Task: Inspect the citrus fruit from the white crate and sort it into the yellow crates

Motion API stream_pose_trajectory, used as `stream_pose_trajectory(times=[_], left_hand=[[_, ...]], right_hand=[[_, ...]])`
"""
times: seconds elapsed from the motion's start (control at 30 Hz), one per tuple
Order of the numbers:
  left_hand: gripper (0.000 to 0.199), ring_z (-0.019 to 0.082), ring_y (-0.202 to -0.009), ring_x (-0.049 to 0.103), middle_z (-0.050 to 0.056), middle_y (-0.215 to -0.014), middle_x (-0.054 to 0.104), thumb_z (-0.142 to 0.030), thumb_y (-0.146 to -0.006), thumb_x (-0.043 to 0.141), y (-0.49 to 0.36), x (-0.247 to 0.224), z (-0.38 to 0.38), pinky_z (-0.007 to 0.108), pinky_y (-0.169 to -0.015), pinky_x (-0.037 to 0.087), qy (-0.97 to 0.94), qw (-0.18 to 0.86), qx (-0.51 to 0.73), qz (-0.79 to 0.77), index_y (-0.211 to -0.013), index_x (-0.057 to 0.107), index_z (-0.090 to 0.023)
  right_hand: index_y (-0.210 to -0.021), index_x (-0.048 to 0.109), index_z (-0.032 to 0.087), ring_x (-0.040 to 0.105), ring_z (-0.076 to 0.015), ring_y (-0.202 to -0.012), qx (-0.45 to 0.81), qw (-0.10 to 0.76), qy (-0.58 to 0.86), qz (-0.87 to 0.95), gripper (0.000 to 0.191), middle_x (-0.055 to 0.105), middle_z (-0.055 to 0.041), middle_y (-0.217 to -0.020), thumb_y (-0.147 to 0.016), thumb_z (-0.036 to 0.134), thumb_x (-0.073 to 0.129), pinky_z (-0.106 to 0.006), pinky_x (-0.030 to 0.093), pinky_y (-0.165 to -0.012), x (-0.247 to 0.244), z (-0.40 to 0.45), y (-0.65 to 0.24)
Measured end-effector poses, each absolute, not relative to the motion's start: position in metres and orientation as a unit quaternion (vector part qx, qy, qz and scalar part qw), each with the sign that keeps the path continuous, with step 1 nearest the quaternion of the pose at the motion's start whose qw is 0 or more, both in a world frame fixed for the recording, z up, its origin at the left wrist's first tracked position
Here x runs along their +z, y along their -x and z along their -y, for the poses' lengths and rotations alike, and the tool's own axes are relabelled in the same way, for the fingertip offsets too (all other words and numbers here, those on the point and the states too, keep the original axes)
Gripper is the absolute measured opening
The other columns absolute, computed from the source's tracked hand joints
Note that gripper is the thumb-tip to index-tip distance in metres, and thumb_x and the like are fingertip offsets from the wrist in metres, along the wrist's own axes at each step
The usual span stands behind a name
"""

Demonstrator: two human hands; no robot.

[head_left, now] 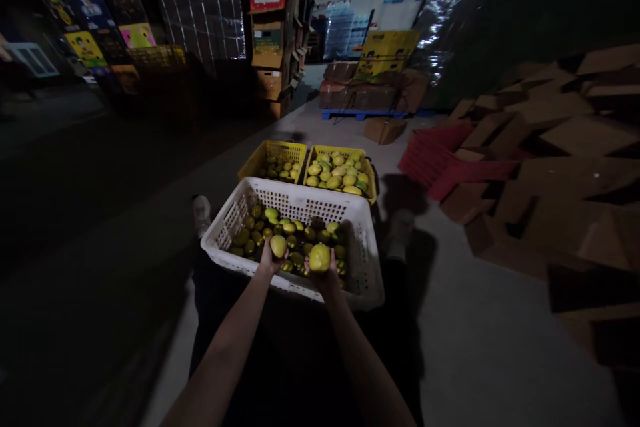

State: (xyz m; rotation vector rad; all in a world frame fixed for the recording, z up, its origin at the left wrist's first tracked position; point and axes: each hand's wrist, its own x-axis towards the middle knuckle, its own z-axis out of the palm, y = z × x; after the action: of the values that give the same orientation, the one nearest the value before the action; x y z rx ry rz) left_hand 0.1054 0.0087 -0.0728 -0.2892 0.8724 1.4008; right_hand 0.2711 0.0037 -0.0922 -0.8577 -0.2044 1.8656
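A yellow-green lemon [279,246] rests in my left hand [268,263], whose fingers curl round it. My right hand [327,275] grips a second, larger-looking lemon [320,257] from below and the side. Both hands are over the near part of a white perforated plastic crate [370,260], which stands between my legs. Several yellow and green lemons [289,227] lie loose across the bottom of this crate; the hands and held fruit hide some of them.
Beyond the white crate stand a yellow crate [250,159] partly filled with lemons and a fuller yellow crate [370,177]. A red crate [427,163] and a heap of cardboard boxes [565,193] lie to the right. Stacked cartons [269,47] and a blue pallet [357,115] stand farther back.
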Motion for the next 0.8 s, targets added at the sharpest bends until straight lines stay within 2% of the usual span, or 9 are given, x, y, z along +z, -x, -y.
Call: stream_pose_trajectory(times=[0.2,0.4,0.57,0.7,0.8], left_hand=[[0.008,0.015,-0.057,0.063,0.002,-0.065,0.062,-0.024,-0.085,0.059,-0.1026,-0.0672,-0.0032,0.022,-0.051,0.053,0.114,0.670,0.632,-0.373,-0.084,0.059,-0.016],[0.023,0.014,-0.053,0.060,0.003,-0.063,0.061,-0.034,-0.088,0.055,-0.1004,-0.0705,-0.0023,0.018,-0.043,0.047,0.115,0.673,0.635,-0.363,-0.097,0.063,-0.014],[0.028,0.016,-0.063,0.065,0.004,-0.071,0.066,-0.032,-0.093,0.048,-0.1006,-0.0763,-0.0028,0.027,-0.058,0.056,0.112,0.693,0.616,-0.357,-0.111,0.063,-0.017],[0.028,0.016,-0.063,0.065,0.004,-0.071,0.065,-0.035,-0.094,0.049,-0.0996,-0.0755,-0.0021,0.026,-0.059,0.056,0.101,0.711,0.599,-0.354,-0.108,0.063,-0.015],[0.032,0.014,-0.061,0.063,0.005,-0.069,0.064,-0.042,-0.093,0.051,-0.0971,-0.0742,-0.0014,0.021,-0.054,0.053,0.098,0.719,0.591,-0.352,-0.099,0.062,-0.013]], right_hand=[[-0.085,0.063,0.023,0.068,-0.0188,-0.068,0.779,0.519,0.349,0.049,0.035,0.069,-0.0015,-0.068,-0.085,0.057,0.054,-0.032,0.057,-0.062,-0.0957,-0.0029,-0.2671],[-0.082,0.059,0.025,0.066,-0.0144,-0.063,0.777,0.530,0.340,0.025,0.020,0.068,0.0026,-0.068,-0.090,0.041,0.049,-0.029,0.056,-0.061,-0.0982,-0.0034,-0.2712],[-0.087,0.061,0.024,0.063,-0.0168,-0.057,0.800,0.504,0.323,0.039,0.026,0.065,-0.0007,-0.063,-0.087,0.049,0.054,-0.029,0.054,-0.053,-0.0956,-0.0048,-0.2669],[-0.087,0.061,0.022,0.066,-0.0194,-0.062,0.802,0.501,0.324,0.039,0.033,0.065,-0.0022,-0.063,-0.087,0.054,0.053,-0.031,0.055,-0.054,-0.0961,-0.0050,-0.2686],[-0.084,0.061,0.022,0.066,-0.0181,-0.061,0.793,0.508,0.334,0.036,0.030,0.066,-0.0009,-0.063,-0.088,0.050,0.052,-0.029,0.055,-0.053,-0.0988,-0.0031,-0.2735]])
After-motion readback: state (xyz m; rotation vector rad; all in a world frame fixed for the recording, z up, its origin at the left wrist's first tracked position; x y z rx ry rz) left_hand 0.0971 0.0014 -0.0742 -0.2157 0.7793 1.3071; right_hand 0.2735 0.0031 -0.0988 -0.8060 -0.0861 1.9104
